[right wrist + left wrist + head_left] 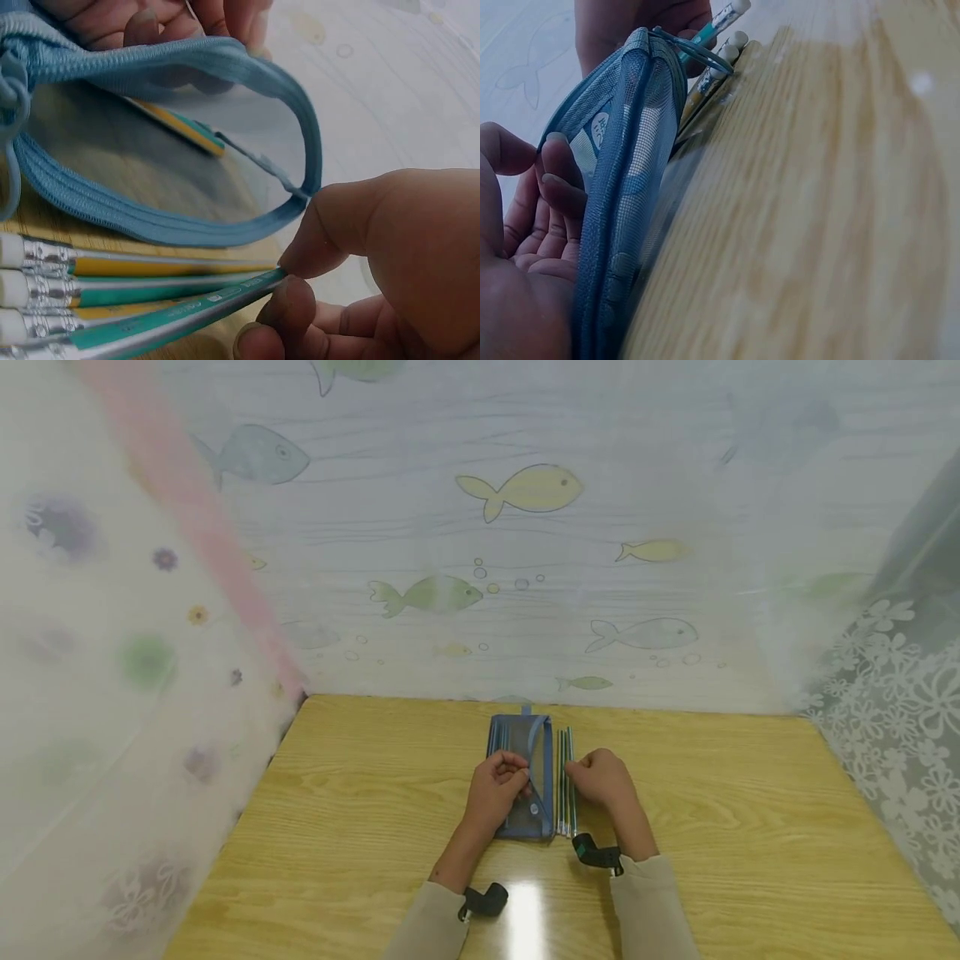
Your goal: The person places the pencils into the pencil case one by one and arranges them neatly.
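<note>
A blue mesh zip pencil case point(517, 822) lies on the table with its zipped mouth spread wide, facing the right hand. My left hand point(497, 789) pinches the upper edge of that mouth between thumb and fingers and lifts it. Inside, a few pencils point(184, 127) show through the opening. Several green-and-silver and yellow-and-silver pencils point(150, 266) with white erasers lie side by side along the case's right side. My right hand point(602, 777) pinches the outermost pencil, a green-and-silver one point(187, 311), between thumb and forefinger.
The wood-grain table point(735, 810) runs under both hands and reaches a fish-patterned curtain point(517, 543) at the back. A flowered sheet point(142, 693) hangs at the left, and lacy white fabric point(930, 718) at the right. Black wrist cameras point(487, 900) sit on both wrists.
</note>
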Demonstrator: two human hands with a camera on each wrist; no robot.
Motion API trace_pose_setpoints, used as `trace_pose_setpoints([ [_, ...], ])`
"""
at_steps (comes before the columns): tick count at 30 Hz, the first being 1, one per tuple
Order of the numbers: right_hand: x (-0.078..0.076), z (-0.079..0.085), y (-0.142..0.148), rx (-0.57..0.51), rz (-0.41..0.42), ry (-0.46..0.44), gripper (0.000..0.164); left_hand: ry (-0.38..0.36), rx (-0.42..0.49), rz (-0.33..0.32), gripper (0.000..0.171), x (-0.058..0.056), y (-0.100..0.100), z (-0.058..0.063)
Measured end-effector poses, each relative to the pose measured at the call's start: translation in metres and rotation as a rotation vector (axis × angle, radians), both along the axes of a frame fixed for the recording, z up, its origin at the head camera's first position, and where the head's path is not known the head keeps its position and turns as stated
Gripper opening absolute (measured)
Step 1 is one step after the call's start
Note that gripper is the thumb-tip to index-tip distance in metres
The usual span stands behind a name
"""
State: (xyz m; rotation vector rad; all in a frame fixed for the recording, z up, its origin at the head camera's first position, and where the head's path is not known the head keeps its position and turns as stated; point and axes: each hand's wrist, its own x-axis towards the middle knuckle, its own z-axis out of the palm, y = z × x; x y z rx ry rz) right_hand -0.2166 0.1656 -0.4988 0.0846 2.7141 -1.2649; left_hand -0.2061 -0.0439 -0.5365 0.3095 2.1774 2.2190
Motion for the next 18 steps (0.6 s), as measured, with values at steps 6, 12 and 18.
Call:
trace_pose_setpoints([
  [6, -0.002, 0.002, -0.005, -0.032, -0.001, 0.014, 0.049, -0.007, 0.005, -0.012, 0.012, 0.002, -0.001, 0.002],
  [12, -0.002, 0.004, -0.01, -0.066, -0.023, 0.027, 0.047, 0.008, 0.004, -0.012, 0.011, 0.001, -0.001, 0.001],
  [18, -0.001, 0.008, -0.015, -0.111, -0.059, 0.063, 0.034, 0.014, 0.007, -0.014, 0.011, 0.001, -0.001, 0.002],
])
